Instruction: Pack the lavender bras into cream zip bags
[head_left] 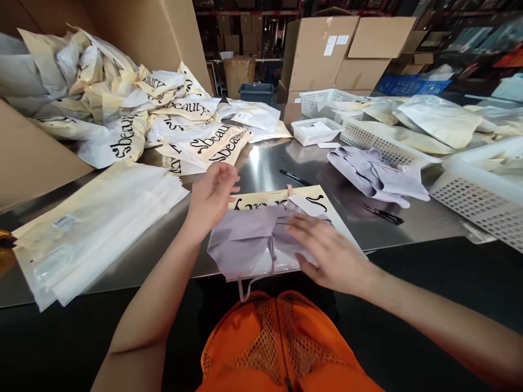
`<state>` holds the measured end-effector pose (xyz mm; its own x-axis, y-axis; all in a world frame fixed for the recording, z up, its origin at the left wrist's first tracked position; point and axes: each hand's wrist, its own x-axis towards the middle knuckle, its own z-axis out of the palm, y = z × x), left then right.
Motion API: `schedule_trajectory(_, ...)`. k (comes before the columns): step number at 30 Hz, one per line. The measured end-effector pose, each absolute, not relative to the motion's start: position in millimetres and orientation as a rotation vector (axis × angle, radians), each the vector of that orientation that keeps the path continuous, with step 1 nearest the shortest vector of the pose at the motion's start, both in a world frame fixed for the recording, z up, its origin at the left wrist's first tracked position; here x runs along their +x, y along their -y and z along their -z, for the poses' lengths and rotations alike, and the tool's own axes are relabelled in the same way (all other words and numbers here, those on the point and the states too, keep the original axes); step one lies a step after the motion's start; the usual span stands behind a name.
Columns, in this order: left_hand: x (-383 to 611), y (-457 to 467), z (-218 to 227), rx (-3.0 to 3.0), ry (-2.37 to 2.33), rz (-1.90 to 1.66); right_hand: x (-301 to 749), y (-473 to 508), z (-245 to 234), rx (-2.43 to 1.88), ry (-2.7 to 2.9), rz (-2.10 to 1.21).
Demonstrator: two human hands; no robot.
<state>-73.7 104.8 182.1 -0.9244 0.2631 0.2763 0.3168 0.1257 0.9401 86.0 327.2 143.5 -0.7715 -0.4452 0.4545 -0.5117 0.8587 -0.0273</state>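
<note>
A lilac garment [241, 239] lies folded on a cream printed plastic bag [339, 228] near the table's front edge, one thin strap hanging over the edge. A white tag [310, 206] shows at the garment's top. My right hand [327, 247] rests on the garment's right side, fingers stretched out and slightly blurred. Raised just above the garment's upper left corner, my left hand [210, 196] has loosely bent fingers with nothing visible in them. A black pen [295, 177] lies beyond the bag.
Flat bags [102, 228] are stacked at left. Filled bags [131, 120] pile up behind them, beside a large carton [155, 38]. On the right are more lilac garments [376, 174], small black snips [384, 214] and white perforated baskets [482, 196].
</note>
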Motion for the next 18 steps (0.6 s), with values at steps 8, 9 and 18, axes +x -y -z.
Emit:
schedule_trajectory(8,-7,-62,-144,-0.393,2.091,1.777,-1,-279,-102,0.429,3.022,0.097)
schedule_trajectory(9,5,-56,-141,-0.418,2.060,1.668,-10,-278,-109,0.420,3.101,0.036)
schedule_trajectory(18,59,-85,-87,-1.515,2.050,0.324,-12,-383,-175,0.171,2.672,-1.187)
